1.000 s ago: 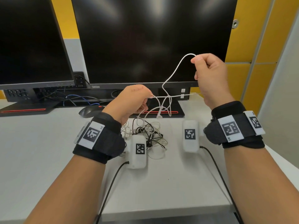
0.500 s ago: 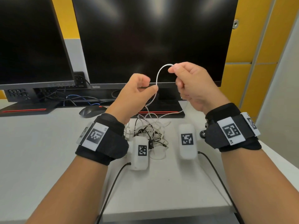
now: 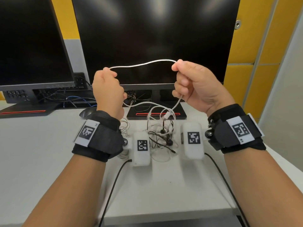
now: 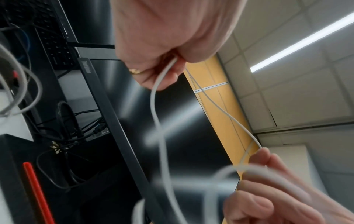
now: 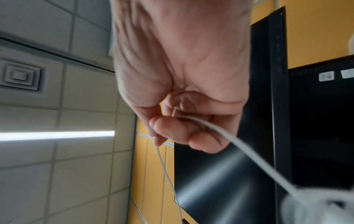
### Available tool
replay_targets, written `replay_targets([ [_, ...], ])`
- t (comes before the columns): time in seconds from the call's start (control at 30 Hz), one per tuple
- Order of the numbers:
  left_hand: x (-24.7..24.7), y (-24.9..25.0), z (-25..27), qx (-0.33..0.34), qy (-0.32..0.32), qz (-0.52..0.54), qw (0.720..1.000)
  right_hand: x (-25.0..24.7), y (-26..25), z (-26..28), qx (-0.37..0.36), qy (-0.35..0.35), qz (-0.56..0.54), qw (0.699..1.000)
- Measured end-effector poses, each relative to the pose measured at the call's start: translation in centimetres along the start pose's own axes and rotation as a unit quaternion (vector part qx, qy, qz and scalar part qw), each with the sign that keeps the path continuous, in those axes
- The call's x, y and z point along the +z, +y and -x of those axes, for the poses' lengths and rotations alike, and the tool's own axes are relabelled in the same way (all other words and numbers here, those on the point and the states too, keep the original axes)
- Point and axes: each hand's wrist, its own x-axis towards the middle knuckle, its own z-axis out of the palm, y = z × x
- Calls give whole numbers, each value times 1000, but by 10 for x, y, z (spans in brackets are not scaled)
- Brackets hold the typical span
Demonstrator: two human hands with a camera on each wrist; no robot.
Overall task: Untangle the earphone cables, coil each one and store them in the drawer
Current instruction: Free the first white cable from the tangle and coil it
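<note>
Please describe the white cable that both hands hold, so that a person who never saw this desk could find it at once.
Look in front of the big black monitor in the middle of the desk. There the left hand and the right hand each pinch the white cable, which arches between them in the air. Unlike the thin black and white wires in the tangle on the desk below, it is thicker and raised.

- hands are way further apart now, left hand (image 3: 107,89) and right hand (image 3: 195,84)
- white cable (image 3: 142,63) between them stretches into a long shallow arc, not that tight loop
- both grips look higher, I think
</note>
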Motion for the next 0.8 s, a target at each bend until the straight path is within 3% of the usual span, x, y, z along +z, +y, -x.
replay_targets([
  [0.13,5,-3,7,23,-60,-81,995,0,3,-1,1,27,13,1000],
  [0.27,9,-6,19,66,-212,-179,958,8,7,-2,2,35,13,999],
  [0.37,10,-3,27,75,-322,-170,928,13,12,-4,13,15,63,998],
  [0.43,9,-3,29,88,-350,-155,920,15,15,-5,21,-3,99,995],
  [0.5,7,-3,28,107,-333,-152,924,14,15,-6,31,-15,110,993],
  [0.6,7,-4,22,110,-252,-142,951,10,9,-2,46,-40,93,994],
  [0.73,4,-2,9,23,-138,-81,987,2,1,1,30,-46,5,998],
  [0.8,3,-5,8,10,-139,-116,983,2,-1,0,16,-38,-56,998],
])
